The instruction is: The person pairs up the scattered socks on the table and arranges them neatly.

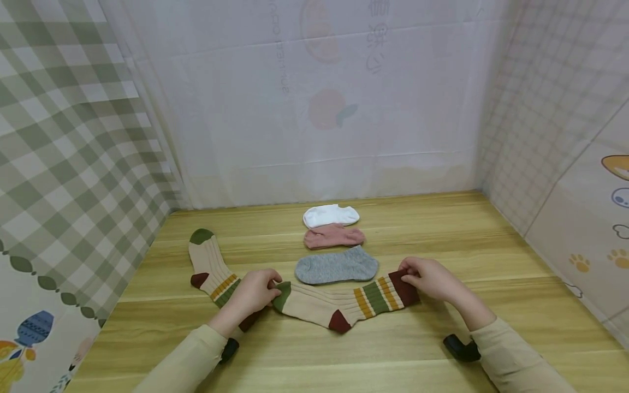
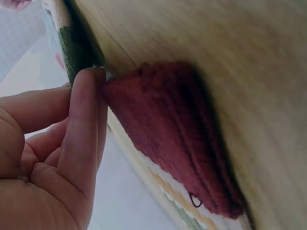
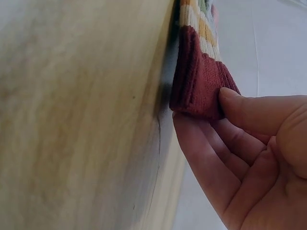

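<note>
A cream crew sock [image 1: 316, 304] with a green toe, maroon heel and cuff, and green and mustard stripes stretches between both hands. My left hand [image 1: 251, 295] pinches it at the green toe. At the other end, my right hand [image 1: 431, 279] holds the maroon cuff [image 3: 204, 91] between thumb and fingers. A matching sock [image 1: 207, 256] lies on the left, toe away from me, partly hidden under the left hand and forearm. Its maroon cuff [image 2: 158, 120] shows beside the left fingers in the left wrist view.
Beyond the held sock, a grey ankle sock [image 1: 336, 266], a pink sock [image 1: 334, 236] and a white sock [image 1: 330, 216] lie in a row going back. The wooden table [image 1: 491, 256] meets a white cloth wall [image 1: 236, 131] at the back, with patterned cloths at both sides.
</note>
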A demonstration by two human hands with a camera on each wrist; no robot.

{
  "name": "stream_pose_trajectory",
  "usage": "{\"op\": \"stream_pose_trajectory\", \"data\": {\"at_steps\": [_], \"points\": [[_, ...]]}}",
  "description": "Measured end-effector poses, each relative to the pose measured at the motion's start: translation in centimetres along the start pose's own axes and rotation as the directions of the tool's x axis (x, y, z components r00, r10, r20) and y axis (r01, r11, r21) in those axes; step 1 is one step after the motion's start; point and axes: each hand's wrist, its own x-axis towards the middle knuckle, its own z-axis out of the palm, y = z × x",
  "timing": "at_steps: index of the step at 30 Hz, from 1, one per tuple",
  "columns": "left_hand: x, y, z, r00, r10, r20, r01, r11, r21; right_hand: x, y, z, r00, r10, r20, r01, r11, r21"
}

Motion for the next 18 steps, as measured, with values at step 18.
{"op": "stream_pose_trajectory", "data": {"at_steps": [18], "points": [[-0.8,-1.4,-2.1,0.997,-0.006,-0.080,0.009,0.999,0.038,0.5,-0.7,-0.5,0.998,0.027,-0.057,-0.030,0.998,-0.057]]}}
